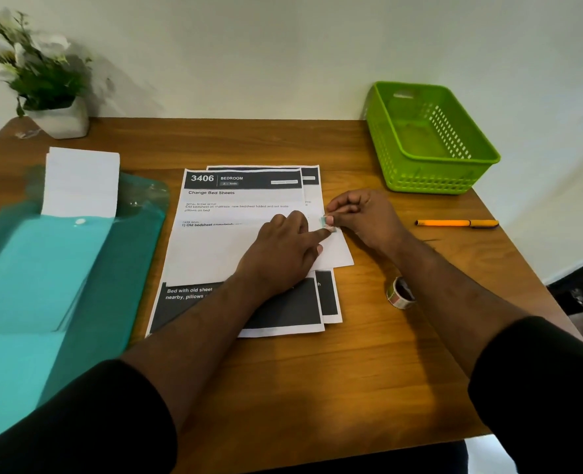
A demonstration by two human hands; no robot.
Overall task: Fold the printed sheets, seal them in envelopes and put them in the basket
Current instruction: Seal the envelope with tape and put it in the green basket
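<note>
On top of the printed sheets (239, 200) at the middle of the table (317, 388) lies a white envelope (221, 254), crosswise over the pages, with its right end sticking out past their edge. It looks thin and light, stiff enough to keep flat but easy to crease or slide on the smooth paper below, so it is best held down flat in the middle and picked up later by an edge. The left hand (280, 248) presses on it with fingers mostly straight, the forefinger reaching to a small sticker (327, 224) at the envelope's right end. The right hand (362, 213) has its fingers curled and pinches that sticker between thumb and fingertip; the sticker is tiny and tacky, likely to fold on itself if handled loosely. I judge the sealing step is in hand. Near the right forearm a roll of stickers (399, 293) stands on edge. Farther right lies an orange pen (456, 223), and beyond it the green basket (430, 179), nothing visible in it. To the left, a teal folder (44, 285) holds more white envelopes (81, 181); a potted plant (44, 80) sits in the far corner.
</note>
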